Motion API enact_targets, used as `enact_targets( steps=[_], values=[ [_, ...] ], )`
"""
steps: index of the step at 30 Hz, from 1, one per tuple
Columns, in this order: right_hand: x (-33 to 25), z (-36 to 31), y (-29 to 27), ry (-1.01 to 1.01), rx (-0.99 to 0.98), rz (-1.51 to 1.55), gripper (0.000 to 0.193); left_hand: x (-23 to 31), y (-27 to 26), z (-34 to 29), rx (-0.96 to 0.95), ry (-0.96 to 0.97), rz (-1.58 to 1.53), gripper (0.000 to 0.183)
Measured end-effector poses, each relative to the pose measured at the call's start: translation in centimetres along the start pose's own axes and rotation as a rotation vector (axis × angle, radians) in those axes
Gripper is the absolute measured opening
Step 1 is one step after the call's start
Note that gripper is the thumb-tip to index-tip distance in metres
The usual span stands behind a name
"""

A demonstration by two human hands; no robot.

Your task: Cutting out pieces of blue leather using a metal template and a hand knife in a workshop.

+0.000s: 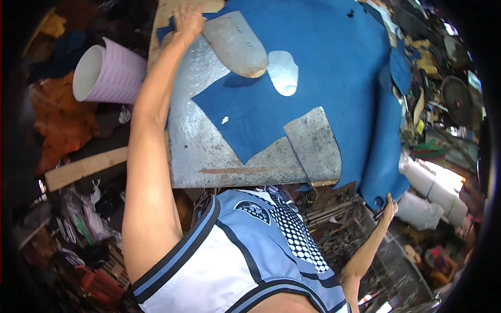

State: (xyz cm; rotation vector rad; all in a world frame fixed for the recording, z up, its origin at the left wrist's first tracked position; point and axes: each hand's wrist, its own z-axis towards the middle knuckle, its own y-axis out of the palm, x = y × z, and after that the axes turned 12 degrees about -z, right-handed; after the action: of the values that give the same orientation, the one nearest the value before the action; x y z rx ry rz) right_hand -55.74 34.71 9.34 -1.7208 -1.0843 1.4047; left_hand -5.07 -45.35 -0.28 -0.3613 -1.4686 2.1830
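A large blue leather sheet (329, 57) spreads over the metal-topped table (201, 148) and droops past its right side. My right hand (388, 209) grips the sheet's hanging near-right corner, thumb on top. At the far left my left hand (189, 22) lies flat with its fingers stretched, by the sheet's edge and beside a long round-ended grey template (235, 44). Next to that template rests a small white sole-shaped piece (284, 73). A grey four-sided template (317, 143) lies near the table's front edge, partly on the leather.
Left of the table stands a rolled pale pink sheet (122, 73), near brown leather pieces (65, 122) and a wooden plank (86, 168). White rolls (436, 190) lie on the right. Clutter and a dark round disc (456, 100) fill the far right.
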Motion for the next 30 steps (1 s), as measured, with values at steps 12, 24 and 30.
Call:
enact_targets(
  steps=[12,24,30],
  values=[
    [5.5,2.0,4.8,0.124,-0.010,-0.258,0.051,12.8,-5.5,-20.1,-0.209,-0.189,-0.517,0.102],
    [13.2,-12.9,8.5,-0.112,0.073,-0.280,0.034,15.8,-2.4,-12.3,0.258,-0.767,-1.168,0.090],
    [20.0,-23.0,11.8,0.086,0.040,-0.085,0.035,13.9,-1.5,-8.7,0.320,-1.158,-1.647,0.072]
  ],
)
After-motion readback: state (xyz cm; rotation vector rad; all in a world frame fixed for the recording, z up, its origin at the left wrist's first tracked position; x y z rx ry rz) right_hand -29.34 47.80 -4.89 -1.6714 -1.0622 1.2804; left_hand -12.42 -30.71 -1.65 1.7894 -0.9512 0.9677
